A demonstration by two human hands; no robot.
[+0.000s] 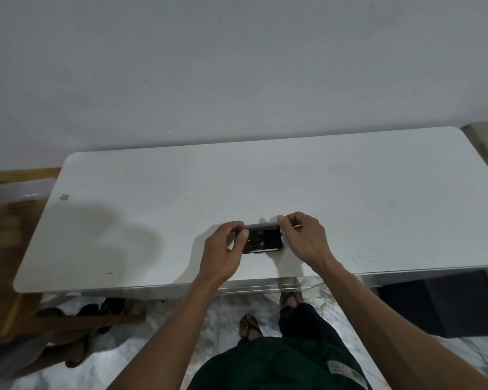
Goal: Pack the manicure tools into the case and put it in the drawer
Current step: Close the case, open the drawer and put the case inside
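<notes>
A small dark case (264,238) lies open on the white table (350,198), near the table's front edge and roughly at its middle. The left hand (223,249) grips the case's left end, fingers curled narrowly around it with the thumb pressed on top. The right hand (302,237) pinches the case's far right corner between thumb and forefinger; a thin pale stick (297,227) pokes out to the right of those fingers, and what it is cannot be made out.

Inside the case some metal glints show, too blurred to name as separate tools. Both hands cover the case's ends, so its full outline is hidden.

Beyond the case the tabletop is bare apart from a small scuff mark (64,196) near the far left corner. Below the front edge are a marble-patterned floor (164,333), the person's sandalled feet (250,327), and dark shoes (102,308) by a wooden frame (85,322) on the left. A dark box (440,302) sits under the table's right end, partly cut off.
</notes>
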